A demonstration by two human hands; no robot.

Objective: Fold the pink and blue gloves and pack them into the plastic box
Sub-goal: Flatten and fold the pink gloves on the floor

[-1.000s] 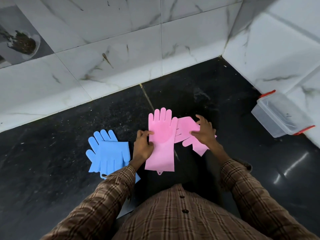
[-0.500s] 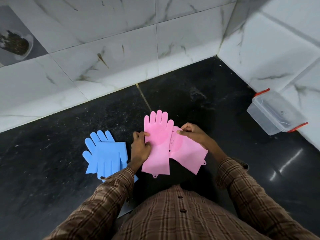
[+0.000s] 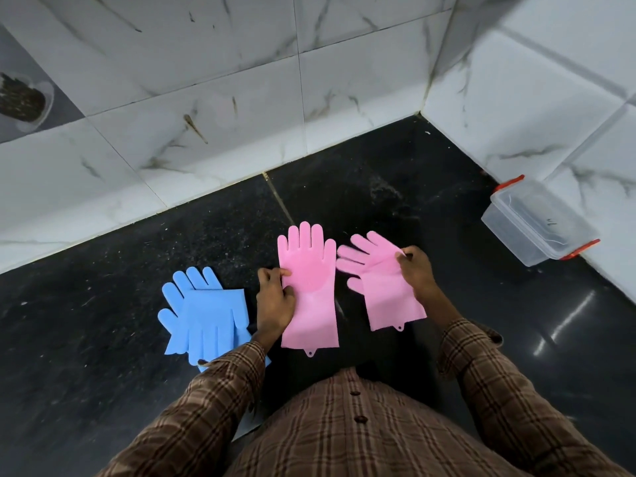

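Note:
Two pink gloves lie in front of me on the black counter. The left pink glove lies flat with fingers pointing away, and my left hand pinches its left edge. My right hand grips the second pink glove at its right edge, holding it spread out and apart from the first. Two blue gloves lie stacked to the left, partly under my left sleeve. The clear plastic box with red clips stands at the far right by the wall.
White marble-tiled walls close the counter at the back and on the right, meeting in a corner. A round dish with dark contents shows at the upper left. The black counter stretches between the gloves and the box.
My right hand has pulled the second pink glove off the first one and out to the right, opening it flat. My left hand stays on the left pink glove.

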